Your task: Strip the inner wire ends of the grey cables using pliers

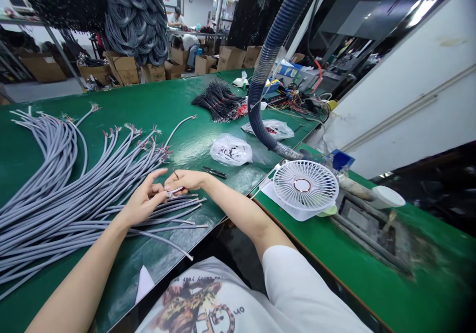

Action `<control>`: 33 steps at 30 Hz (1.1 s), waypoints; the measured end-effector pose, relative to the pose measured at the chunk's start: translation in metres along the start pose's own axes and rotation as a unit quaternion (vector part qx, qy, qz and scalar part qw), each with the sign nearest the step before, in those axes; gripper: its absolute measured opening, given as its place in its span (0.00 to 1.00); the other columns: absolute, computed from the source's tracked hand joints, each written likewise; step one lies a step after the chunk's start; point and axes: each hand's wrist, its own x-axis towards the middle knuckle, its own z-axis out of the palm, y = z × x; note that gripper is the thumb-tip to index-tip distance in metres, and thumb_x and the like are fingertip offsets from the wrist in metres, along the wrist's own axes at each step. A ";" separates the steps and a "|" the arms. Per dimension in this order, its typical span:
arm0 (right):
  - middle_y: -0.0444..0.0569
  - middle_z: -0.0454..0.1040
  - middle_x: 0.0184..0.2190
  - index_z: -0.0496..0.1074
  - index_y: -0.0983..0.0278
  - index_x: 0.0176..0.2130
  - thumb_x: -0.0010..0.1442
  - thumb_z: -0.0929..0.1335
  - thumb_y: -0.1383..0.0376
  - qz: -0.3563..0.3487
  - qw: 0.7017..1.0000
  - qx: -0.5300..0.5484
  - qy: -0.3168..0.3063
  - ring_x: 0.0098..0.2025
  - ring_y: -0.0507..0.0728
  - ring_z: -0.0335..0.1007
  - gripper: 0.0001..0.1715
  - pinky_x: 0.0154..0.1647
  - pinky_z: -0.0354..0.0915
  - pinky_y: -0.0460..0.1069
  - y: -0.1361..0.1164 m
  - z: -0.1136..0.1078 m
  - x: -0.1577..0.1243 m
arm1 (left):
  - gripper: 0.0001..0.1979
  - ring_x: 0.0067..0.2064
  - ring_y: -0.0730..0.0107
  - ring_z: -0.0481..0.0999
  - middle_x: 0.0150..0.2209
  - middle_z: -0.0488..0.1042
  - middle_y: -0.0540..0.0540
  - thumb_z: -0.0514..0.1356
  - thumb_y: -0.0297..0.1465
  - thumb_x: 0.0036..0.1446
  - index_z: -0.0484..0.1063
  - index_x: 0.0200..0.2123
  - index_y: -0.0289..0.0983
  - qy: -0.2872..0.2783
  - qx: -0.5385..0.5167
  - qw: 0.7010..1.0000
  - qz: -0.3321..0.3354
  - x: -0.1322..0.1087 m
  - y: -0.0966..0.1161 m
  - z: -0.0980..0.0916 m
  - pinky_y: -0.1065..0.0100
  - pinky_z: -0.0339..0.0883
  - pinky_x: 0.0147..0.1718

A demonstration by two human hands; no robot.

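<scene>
Both of my hands meet over a spread of grey cables [92, 194] on the green table. My left hand [145, 199] pinches the end of one grey cable, its index finger raised. Close against it, my right hand [184, 180] has thumb and fingers closed on the whitish stripped cable end [174, 192]. The fine wires between the fingertips are too small to make out. Below my hands, more cable ends [195, 225] point right. Beyond my right hand lie dark snips [214, 172] and a clear plastic bag [231, 149] with small dark pieces.
A white fan [305, 187] stands to the right, beneath a flexible dark duct [260, 75]. A bundle of black wires [219, 100] and another plastic bag [273, 129] lie farther back. Cardboard boxes [122, 68] line the floor behind; two people are in the background.
</scene>
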 end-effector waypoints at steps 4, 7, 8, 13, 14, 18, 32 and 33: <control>0.34 0.56 0.13 0.60 0.65 0.23 0.52 0.71 0.53 -0.061 0.991 0.117 0.031 0.14 0.42 0.45 0.23 0.14 0.44 0.40 0.015 0.016 0.007 | 0.25 0.18 0.81 0.59 0.20 0.67 0.54 0.60 0.34 0.56 0.61 0.56 0.34 0.008 -0.092 0.995 -0.029 0.002 0.005 -0.004 0.77 0.50 0.16; 0.32 0.54 0.13 0.60 0.65 0.24 0.52 0.71 0.57 -0.087 0.984 0.130 0.085 0.13 0.42 0.44 0.19 0.14 0.43 0.40 0.015 0.019 0.009 | 0.24 0.19 0.80 0.61 0.20 0.66 0.54 0.63 0.36 0.54 0.67 0.52 0.32 0.047 -0.168 0.983 -0.048 0.004 0.002 -0.006 0.77 0.49 0.17; 0.33 0.55 0.13 0.62 0.65 0.25 0.52 0.71 0.58 -0.088 0.984 0.110 0.110 0.13 0.43 0.45 0.17 0.14 0.43 0.40 0.014 0.017 0.009 | 0.23 0.20 0.80 0.61 0.20 0.66 0.53 0.63 0.36 0.53 0.68 0.51 0.32 0.061 -0.185 0.979 -0.053 0.004 0.001 -0.006 0.77 0.49 0.17; 0.34 0.55 0.12 0.67 0.67 0.25 0.55 0.67 0.57 -0.087 0.947 -0.065 0.301 0.14 0.44 0.45 0.17 0.16 0.42 0.42 0.004 0.003 -0.004 | 0.20 0.17 0.84 0.56 0.21 0.67 0.52 0.64 0.37 0.52 0.72 0.46 0.32 0.102 -0.194 0.974 -0.059 0.006 -0.002 -0.007 0.77 0.45 0.16; 0.34 0.54 0.12 0.68 0.67 0.25 0.55 0.67 0.56 -0.100 0.928 -0.090 0.347 0.15 0.44 0.45 0.17 0.16 0.43 0.42 0.002 0.004 -0.009 | 0.20 0.17 0.84 0.55 0.21 0.68 0.52 0.63 0.37 0.53 0.73 0.46 0.32 0.114 -0.187 0.974 -0.052 0.006 -0.001 -0.007 0.77 0.44 0.16; 0.37 0.59 0.17 0.71 0.68 0.30 0.54 0.68 0.53 -0.168 0.876 -0.147 0.428 0.19 0.45 0.47 0.19 0.21 0.46 0.43 -0.013 0.026 -0.025 | 0.18 0.21 0.80 0.63 0.23 0.68 0.52 0.62 0.35 0.54 0.72 0.46 0.33 0.164 -0.126 0.978 0.019 0.006 0.000 -0.001 0.76 0.55 0.21; 0.38 0.54 0.17 0.70 0.67 0.23 0.57 0.66 0.59 -0.094 0.826 -0.378 0.407 0.22 0.46 0.46 0.16 0.25 0.43 0.44 -0.021 0.055 -0.019 | 0.16 0.25 0.77 0.66 0.27 0.68 0.51 0.58 0.34 0.59 0.69 0.49 0.35 0.157 0.053 0.983 0.084 0.004 -0.009 0.006 0.73 0.62 0.25; 0.38 0.53 0.17 0.69 0.67 0.23 0.56 0.65 0.60 -0.104 0.840 -0.357 0.395 0.22 0.46 0.46 0.15 0.25 0.43 0.44 -0.020 0.053 -0.020 | 0.15 0.25 0.76 0.66 0.27 0.68 0.51 0.58 0.34 0.58 0.69 0.48 0.35 0.154 0.051 0.983 0.082 0.004 -0.008 0.006 0.73 0.62 0.25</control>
